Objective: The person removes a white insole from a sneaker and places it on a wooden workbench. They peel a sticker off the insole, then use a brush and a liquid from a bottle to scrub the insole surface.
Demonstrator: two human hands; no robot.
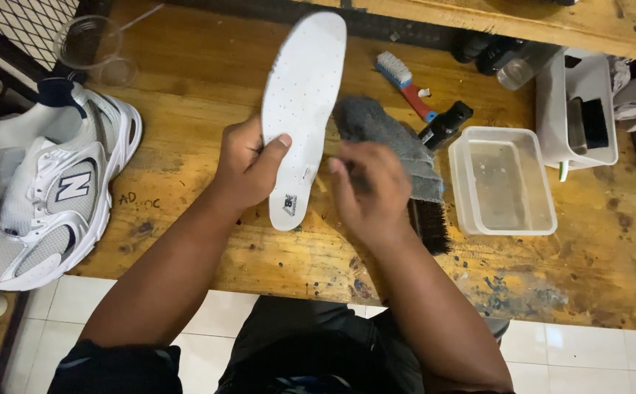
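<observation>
My left hand (245,166) grips a white perforated insole (301,95) by its lower edge and holds it up over the wooden workbench (186,87). Just to the right, my right hand (369,190) is blurred. Whether it holds the grey cloth (376,124) that trails out from behind it, I cannot tell. A dark bristle brush (431,226) lies on the bench just beyond that hand.
A white and silver sneaker (40,190) sits at the bench's left edge below a clear plastic cup (91,47). A clear tub of water (504,182), a white bin (577,109), a blue-and-red brush (405,84) and a black bottle (445,124) stand right.
</observation>
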